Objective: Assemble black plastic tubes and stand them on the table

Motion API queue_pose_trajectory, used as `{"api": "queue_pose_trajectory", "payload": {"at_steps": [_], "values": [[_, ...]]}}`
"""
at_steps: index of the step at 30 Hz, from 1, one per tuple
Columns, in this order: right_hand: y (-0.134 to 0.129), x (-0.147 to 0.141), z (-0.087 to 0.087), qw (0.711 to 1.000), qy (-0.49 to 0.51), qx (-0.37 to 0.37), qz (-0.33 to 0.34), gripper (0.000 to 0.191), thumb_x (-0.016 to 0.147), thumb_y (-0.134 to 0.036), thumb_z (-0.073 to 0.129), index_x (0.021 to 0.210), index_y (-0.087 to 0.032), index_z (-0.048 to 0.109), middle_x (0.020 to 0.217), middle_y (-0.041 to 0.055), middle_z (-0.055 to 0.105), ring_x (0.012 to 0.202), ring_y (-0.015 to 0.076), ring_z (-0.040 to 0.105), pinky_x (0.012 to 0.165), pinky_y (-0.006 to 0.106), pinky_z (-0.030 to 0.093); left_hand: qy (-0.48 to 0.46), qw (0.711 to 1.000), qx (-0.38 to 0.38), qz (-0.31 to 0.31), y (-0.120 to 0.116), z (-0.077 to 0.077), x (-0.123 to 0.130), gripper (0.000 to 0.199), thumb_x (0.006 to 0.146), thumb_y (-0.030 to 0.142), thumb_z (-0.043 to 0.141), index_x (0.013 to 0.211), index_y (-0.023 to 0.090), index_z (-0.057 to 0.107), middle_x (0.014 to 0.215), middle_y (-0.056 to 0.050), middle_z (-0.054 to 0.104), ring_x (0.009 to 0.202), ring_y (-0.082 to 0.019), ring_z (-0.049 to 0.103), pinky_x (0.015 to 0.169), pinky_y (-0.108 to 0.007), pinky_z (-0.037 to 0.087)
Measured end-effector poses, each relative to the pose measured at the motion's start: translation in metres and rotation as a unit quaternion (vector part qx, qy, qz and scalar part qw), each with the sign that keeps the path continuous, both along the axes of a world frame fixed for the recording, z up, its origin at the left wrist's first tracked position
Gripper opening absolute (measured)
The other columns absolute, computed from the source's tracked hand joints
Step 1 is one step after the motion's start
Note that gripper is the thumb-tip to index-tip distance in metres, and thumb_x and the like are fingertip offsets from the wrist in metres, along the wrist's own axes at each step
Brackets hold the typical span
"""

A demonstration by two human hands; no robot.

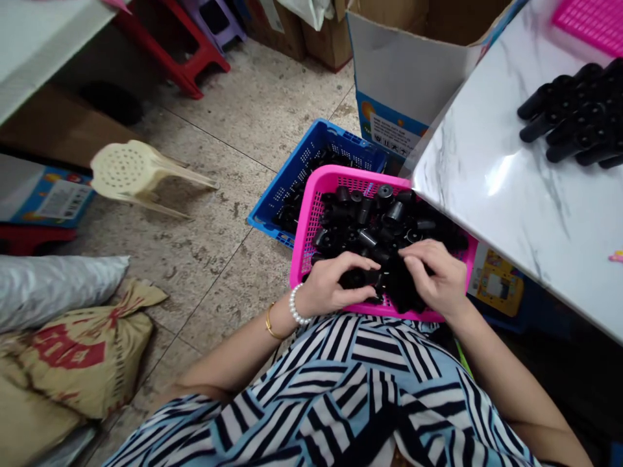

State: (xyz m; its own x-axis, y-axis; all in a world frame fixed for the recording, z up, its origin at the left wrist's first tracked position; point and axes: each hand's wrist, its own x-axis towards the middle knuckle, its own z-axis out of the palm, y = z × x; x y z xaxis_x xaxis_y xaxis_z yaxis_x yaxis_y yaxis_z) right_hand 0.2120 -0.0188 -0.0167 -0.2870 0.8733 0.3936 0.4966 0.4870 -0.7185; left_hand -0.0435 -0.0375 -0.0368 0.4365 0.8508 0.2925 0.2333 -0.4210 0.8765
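A pink mesh basket [300,240] sits against my lap, heaped with black plastic cylindrical parts [395,211], some with holes in their ends. My left hand [328,285] wears a pearl bracelet and reaches over the near side of the basket. Its thumb and fingers curve around a black cylindrical part [372,279]. To its right, my right hand [437,275] is closed, thumb against the bent fingers, over the dark parts. Whatever lies between its fingertips blends into the black pieces and cannot be made out.
A blue crate [287,175] with more black parts is behind the basket. On the right, a white marbled table [491,162] holds rows of black cylinders [579,113]. An open carton [409,71] stands beyond. A cream stool [129,170] and tied sacks [92,350] occupy the left floor.
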Motion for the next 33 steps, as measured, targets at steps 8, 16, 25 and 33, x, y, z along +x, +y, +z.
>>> {"api": "queue_pose_trajectory", "payload": {"at_steps": [8,16,25,33], "values": [[0.05,-0.035,-0.006,0.971,-0.236,0.018,-0.044,0.037,0.102,-0.038,0.058,0.133,-0.021,0.068,0.14,0.0138,0.064,0.114,0.0263,0.068,0.089,0.038,0.062,0.004,0.983,-0.06,0.171,0.016,0.016,-0.004,0.042,0.078,0.046,0.087,0.106,0.017,0.074,0.106,-0.009,0.075,0.078,-0.014,0.067,0.059,-0.021,0.05],[0.0,-0.031,-0.014,0.96,-0.263,0.029,0.095,0.039,0.1,-0.029,0.063,0.137,-0.018,0.065,0.138,0.0103,0.069,0.129,0.029,0.059,0.107,0.043,0.055,-0.005,0.981,-0.086,0.171,0.001,0.013,-0.019,0.042,0.081,0.045,0.085,0.109,0.016,0.073,0.097,-0.007,0.074,0.076,-0.014,0.067,0.065,-0.023,0.052],[0.007,-0.02,0.015,0.964,-0.247,0.067,0.07,0.029,0.096,-0.024,0.071,0.124,-0.021,0.071,0.089,0.0011,0.079,0.101,0.022,0.074,0.117,0.051,0.047,-0.005,0.972,-0.03,0.234,0.004,0.01,-0.018,0.04,0.081,0.048,0.084,0.105,0.017,0.073,0.097,-0.008,0.073,0.085,-0.017,0.068,0.074,-0.028,0.053],[0.076,-0.079,0.011,0.901,-0.415,0.107,0.074,0.035,0.096,-0.02,0.063,0.13,-0.021,0.068,0.114,0.014,0.072,0.099,0.0286,0.064,0.07,0.036,0.055,0.006,0.972,-0.067,0.225,0.005,0.006,-0.015,0.046,0.078,0.051,0.086,0.105,0.017,0.073,0.085,-0.002,0.067,0.059,-0.008,0.051,0.055,-0.021,0.043]]}}
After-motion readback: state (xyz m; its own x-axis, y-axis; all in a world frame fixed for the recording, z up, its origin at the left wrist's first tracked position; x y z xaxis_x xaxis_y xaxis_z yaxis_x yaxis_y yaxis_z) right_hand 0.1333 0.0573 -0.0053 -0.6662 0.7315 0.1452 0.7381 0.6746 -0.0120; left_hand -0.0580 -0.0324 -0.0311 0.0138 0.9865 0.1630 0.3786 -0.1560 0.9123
